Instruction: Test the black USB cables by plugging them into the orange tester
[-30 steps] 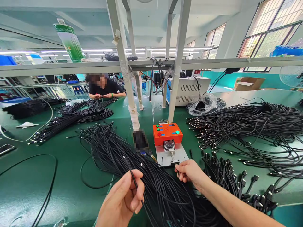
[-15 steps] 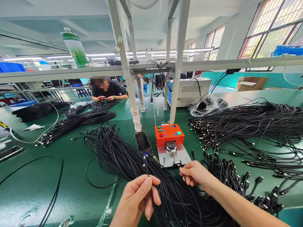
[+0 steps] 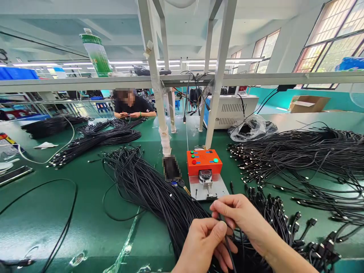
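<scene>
My left hand is closed in a pinch on a black cable, part of which hangs below the fingers. Just above and to the right, my right hand also pinches a black cable, its end hidden by the fingers. The two hands nearly touch. In front of them stands an orange test box with coloured buttons, a small digital gauge and a metal base plate. A thick bundle of black cables runs diagonally under my left hand.
To the right lie a pile of cables and upright connectors. More cables lie at the left, near a phone. Posts carry a shelf overhead. Across the table sits a person.
My left hand has moved right, from over the cable bundle to beside my right hand. The right hand has drawn slightly back from the test box's plate. The view has shifted a little.
</scene>
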